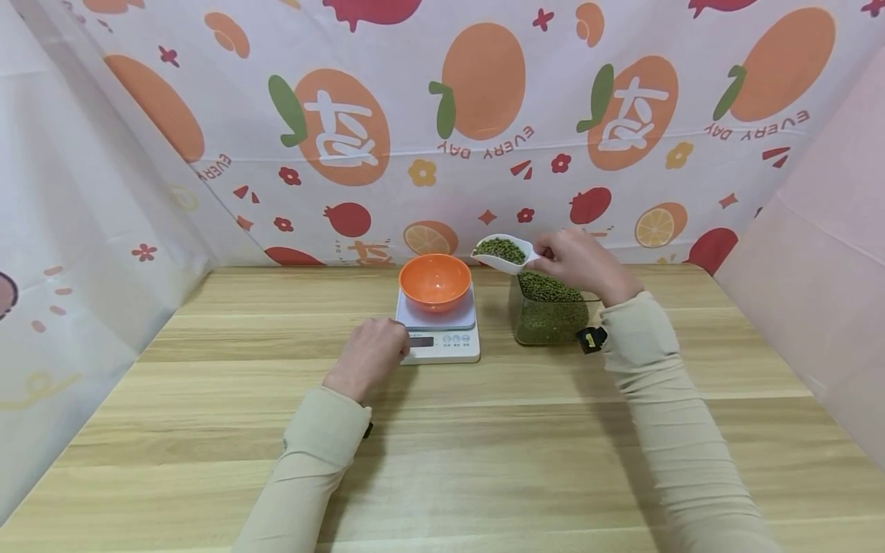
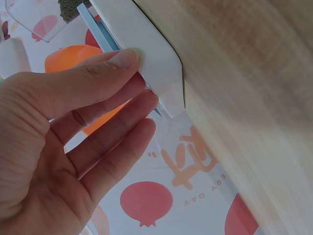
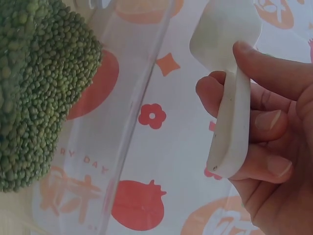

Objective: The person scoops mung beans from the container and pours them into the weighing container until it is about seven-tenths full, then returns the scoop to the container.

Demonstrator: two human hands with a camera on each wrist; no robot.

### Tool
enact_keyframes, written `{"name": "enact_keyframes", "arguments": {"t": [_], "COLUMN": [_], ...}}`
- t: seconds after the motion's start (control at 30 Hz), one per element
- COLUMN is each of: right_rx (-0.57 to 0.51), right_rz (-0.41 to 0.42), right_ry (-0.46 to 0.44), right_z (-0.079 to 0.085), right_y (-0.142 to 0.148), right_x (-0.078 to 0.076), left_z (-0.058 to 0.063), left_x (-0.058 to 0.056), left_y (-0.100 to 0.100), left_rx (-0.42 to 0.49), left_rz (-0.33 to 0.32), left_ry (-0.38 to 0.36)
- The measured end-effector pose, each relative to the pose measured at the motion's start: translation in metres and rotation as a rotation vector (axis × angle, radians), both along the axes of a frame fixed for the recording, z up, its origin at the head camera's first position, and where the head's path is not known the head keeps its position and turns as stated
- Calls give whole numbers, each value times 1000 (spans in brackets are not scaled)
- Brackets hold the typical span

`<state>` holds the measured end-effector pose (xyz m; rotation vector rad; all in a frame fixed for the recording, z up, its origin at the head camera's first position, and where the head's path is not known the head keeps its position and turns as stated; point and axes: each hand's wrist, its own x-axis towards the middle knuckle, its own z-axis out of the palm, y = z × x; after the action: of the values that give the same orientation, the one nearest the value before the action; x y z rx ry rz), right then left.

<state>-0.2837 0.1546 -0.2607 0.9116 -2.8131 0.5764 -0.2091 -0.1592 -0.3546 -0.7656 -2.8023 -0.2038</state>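
Observation:
My right hand (image 1: 581, 259) grips the handle of a white scoop (image 3: 234, 115), thumb along its neck and fingers curled beneath. The scoop is heaped with green mung beans (image 1: 501, 249) and hangs above and between the orange bowl (image 1: 435, 283) and a clear container (image 1: 549, 322). The bowl sits upright on the platform of a white kitchen scale (image 1: 463, 352); its inside shows only orange. My left hand (image 1: 373, 353) is at the scale's front left corner. In the left wrist view, its thumb and loosely bent fingers (image 2: 115, 142) rest against the scale's side.
More mung beans (image 3: 39, 93) fill much of the clear container, which stands right of the scale below my right hand. A printed fruit-pattern curtain (image 1: 484, 184) hangs right behind the wooden table (image 1: 484, 461). White cloth (image 1: 90, 230) hangs at the left side.

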Motion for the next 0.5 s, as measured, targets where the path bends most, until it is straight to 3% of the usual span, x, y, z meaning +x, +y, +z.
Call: {"name": "enact_keyframes", "arguments": {"t": [0.23, 0.5], "right_rx": [26, 45], "right_rz": [-4, 13], "right_ry": [68, 62], "right_z": [0, 3], "right_y": [-8, -18], "right_x": [-2, -4], "left_z": [0, 1], "left_x": [1, 1], "left_y": [0, -1], "left_rx": [0, 3], "left_rz": [5, -2], "left_ry": [0, 7]}}
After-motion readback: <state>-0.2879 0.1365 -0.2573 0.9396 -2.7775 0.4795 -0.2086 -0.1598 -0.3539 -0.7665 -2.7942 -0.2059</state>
